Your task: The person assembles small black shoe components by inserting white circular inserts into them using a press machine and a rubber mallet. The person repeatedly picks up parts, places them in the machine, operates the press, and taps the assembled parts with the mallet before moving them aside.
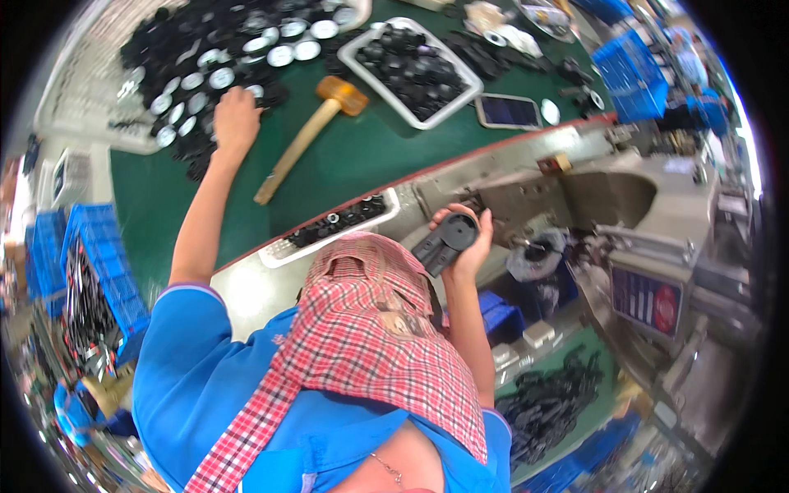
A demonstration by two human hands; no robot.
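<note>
My right hand (475,251) is wrapped around a black plastic part (454,234) with a round, dished end and a straight arm, held beyond the table's front edge. My left hand (237,121) reaches over the table to a pile of black parts and silver-faced discs (222,78). Its fingers are bunched at the pile's near edge, and whatever they pinch is hidden. Right of that hand lies a mallet with an amber head (342,95) and a wooden handle (297,152).
A white tray of small black parts (475,82) sits on the green table (370,148), beside a phone (509,112). Another white tray (271,259) is below the table edge. Grey machinery (633,201) stands right; a blue crate (107,263) stands left.
</note>
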